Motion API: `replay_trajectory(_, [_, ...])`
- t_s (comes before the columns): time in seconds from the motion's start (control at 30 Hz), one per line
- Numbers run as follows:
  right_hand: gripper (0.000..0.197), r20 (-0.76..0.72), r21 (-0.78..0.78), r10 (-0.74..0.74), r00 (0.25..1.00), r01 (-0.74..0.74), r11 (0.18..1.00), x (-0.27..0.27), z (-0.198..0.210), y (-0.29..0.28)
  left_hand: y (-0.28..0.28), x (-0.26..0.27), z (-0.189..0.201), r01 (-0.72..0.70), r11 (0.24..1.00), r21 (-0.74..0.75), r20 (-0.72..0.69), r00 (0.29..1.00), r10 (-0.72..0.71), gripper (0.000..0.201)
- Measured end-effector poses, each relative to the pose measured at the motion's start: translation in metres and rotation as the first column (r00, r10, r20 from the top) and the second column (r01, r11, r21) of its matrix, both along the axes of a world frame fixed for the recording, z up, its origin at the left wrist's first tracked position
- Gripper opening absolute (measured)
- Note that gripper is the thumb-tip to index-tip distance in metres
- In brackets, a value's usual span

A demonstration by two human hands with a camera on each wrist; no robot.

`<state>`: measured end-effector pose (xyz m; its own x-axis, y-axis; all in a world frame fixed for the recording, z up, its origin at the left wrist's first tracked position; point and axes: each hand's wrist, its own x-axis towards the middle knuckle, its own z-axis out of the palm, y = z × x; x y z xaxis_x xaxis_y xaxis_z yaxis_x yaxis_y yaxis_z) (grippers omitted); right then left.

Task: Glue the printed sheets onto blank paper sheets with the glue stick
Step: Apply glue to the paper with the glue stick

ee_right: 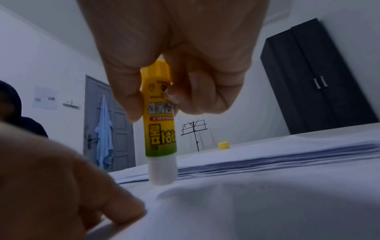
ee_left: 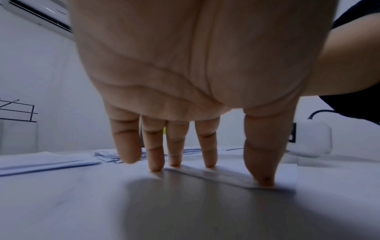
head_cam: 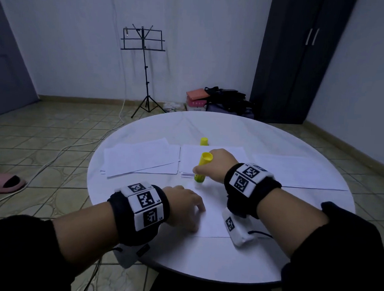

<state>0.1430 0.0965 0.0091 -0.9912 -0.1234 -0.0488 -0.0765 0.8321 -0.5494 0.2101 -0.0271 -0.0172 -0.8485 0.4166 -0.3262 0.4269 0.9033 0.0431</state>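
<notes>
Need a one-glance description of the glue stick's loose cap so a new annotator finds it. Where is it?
Start at the round white table. Three paper stacks lie side by side; take the middle stack. Just past its far edge stands the cap: a small yellow cylinder, alone, while the only other yellow item, the glue stick, is held in the right hand.

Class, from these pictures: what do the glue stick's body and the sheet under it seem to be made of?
Glue stick: apparently smooth plastic, with a glossy yellow-green printed label and a translucent white tip. Sheet: thin matte white paper, dimpling slightly under the tip.
</notes>
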Motion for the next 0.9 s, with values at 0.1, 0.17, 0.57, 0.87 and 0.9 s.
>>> replay_trajectory(0.1, [0.03, 0.012, 0.05, 0.014, 1.0, -0.015, 0.999, -0.006, -0.007, -0.009, 0.001, 0.0, 0.0, 0.011, 1.0, -0.006, 0.0, 1.0, -0.011, 0.051])
replay_trajectory(0.17, [0.029, 0.011, 0.068, 0.003, 1.0, -0.004, 0.998, -0.007, -0.009, -0.008, 0.001, 0.0, 0.001, 0.01, 1.0, -0.009, -0.003, 1.0, -0.01, 0.051])
replay_trajectory(0.57, [0.03, 0.081, 0.08, -0.32, 0.944, 0.314, 0.946, 0.003, 0.002, 0.103, 0.001, -0.013, 0.001, -0.054, 0.998, -0.017, 0.036, 0.998, 0.054, 0.07])
replay_trajectory(0.87, [0.026, -0.032, -0.095, -0.174, 0.984, 0.17, 0.981, 0.031, 0.012, 0.08, -0.008, -0.016, 0.003, -0.228, 0.973, -0.034, 0.082, 0.97, 0.23, 0.099])
replay_trajectory(0.9, [0.027, -0.025, -0.104, -0.102, 0.994, 0.099, 0.99, 0.035, 0.013, 0.067, -0.009, -0.015, 0.004, -0.245, 0.969, -0.043, 0.08, 0.965, 0.248, 0.108])
